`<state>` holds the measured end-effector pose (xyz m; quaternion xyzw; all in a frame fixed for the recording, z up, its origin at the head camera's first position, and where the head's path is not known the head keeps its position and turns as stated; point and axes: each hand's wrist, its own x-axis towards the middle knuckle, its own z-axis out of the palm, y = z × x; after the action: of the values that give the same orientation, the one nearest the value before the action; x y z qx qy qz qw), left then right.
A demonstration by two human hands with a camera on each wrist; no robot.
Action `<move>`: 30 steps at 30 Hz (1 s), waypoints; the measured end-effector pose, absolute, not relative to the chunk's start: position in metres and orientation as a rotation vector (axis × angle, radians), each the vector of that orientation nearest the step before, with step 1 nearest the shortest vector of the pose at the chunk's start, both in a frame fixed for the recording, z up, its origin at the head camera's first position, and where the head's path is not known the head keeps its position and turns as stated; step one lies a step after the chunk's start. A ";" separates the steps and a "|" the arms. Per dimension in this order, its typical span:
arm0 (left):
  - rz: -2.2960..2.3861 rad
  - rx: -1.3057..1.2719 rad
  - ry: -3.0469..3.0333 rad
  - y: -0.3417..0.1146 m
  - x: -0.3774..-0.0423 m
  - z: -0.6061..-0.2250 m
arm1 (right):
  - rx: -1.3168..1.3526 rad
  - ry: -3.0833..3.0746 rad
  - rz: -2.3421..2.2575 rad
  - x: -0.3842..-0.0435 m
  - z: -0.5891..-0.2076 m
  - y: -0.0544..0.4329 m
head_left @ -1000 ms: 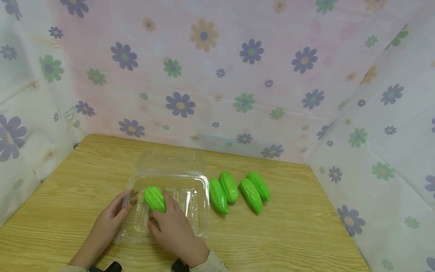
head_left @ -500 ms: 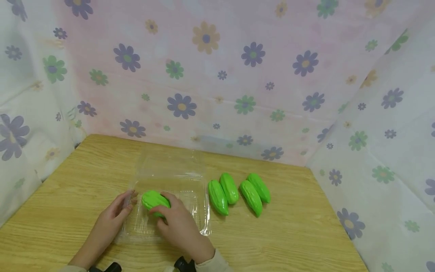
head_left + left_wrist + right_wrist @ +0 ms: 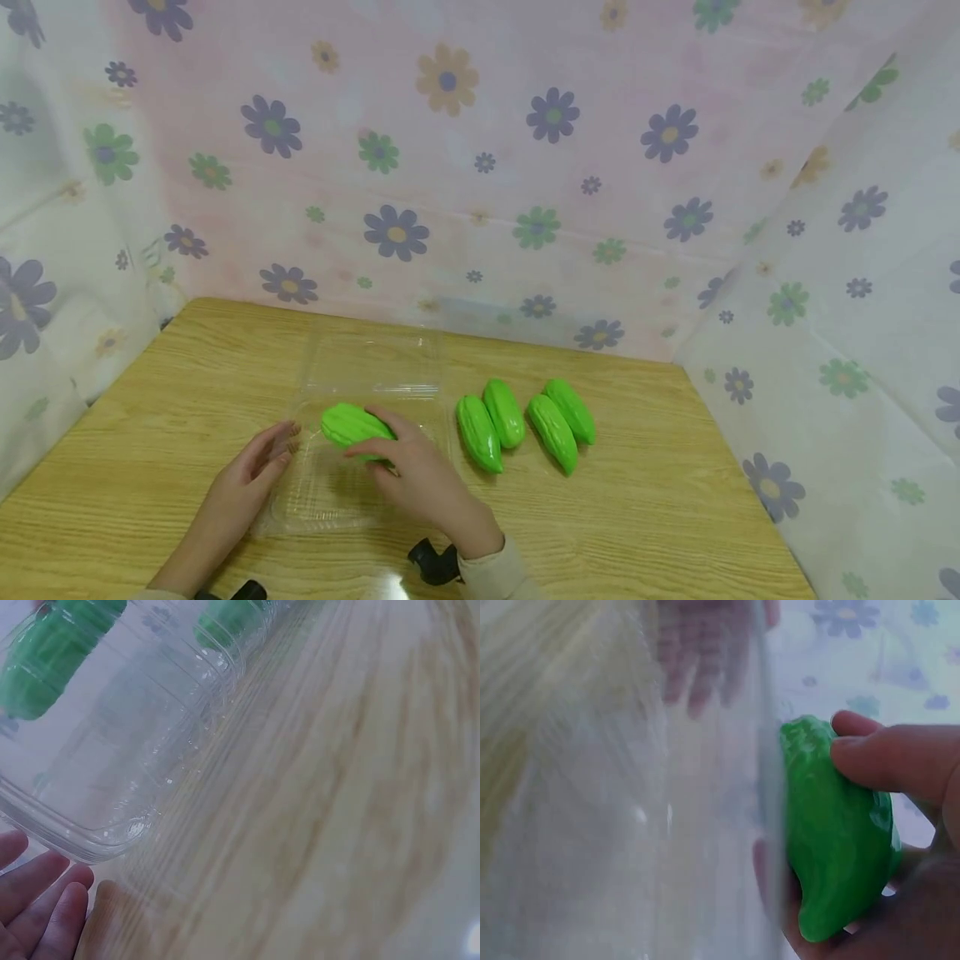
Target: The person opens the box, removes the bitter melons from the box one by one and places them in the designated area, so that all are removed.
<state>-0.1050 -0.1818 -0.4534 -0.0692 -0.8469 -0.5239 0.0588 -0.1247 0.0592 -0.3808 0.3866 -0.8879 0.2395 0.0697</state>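
My right hand (image 3: 422, 473) grips a glossy green bitter melon (image 3: 351, 425) with ridged skin over the clear plastic box (image 3: 322, 493). In the right wrist view the thumb and fingers close round the bitter melon (image 3: 836, 832), which overlaps the blurred box wall (image 3: 705, 825). At the box's left side, my left hand (image 3: 251, 471) has its fingers loosely extended, fingertips right at the wall. The left wrist view shows those fingers (image 3: 64, 919) close to a box corner, and the green melon (image 3: 45, 664) through the plastic.
The box's clear lid (image 3: 375, 362) lies folded back behind it. Right of the box lie several more bitter melons (image 3: 478, 435) in pairs on the wooden table (image 3: 660, 500). Flowered cloth (image 3: 480, 183) hangs behind the table and along both sides.
My right hand has moved to the right and turned the bitter melon more crosswise. The box has shifted slightly left at its right edge. My left hand has stayed at the box's side.
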 end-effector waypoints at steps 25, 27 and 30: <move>-1.592 -0.244 -2.563 -0.182 -0.104 -0.453 | 0.424 -2.629 1.358 -0.174 -0.379 0.191; -1.594 -0.239 -2.564 -0.182 -0.104 -0.452 | 0.376 -2.603 1.373 -0.177 -0.382 0.204; -1.589 -0.232 -2.565 -0.182 -0.105 -0.452 | 0.304 -2.562 1.389 -0.180 -0.386 0.222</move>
<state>-0.1045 -0.1821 -0.4521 -0.0764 -0.8461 -0.5243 0.0576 -0.1804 0.2218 -0.3860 0.1033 -0.8694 0.4715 0.1054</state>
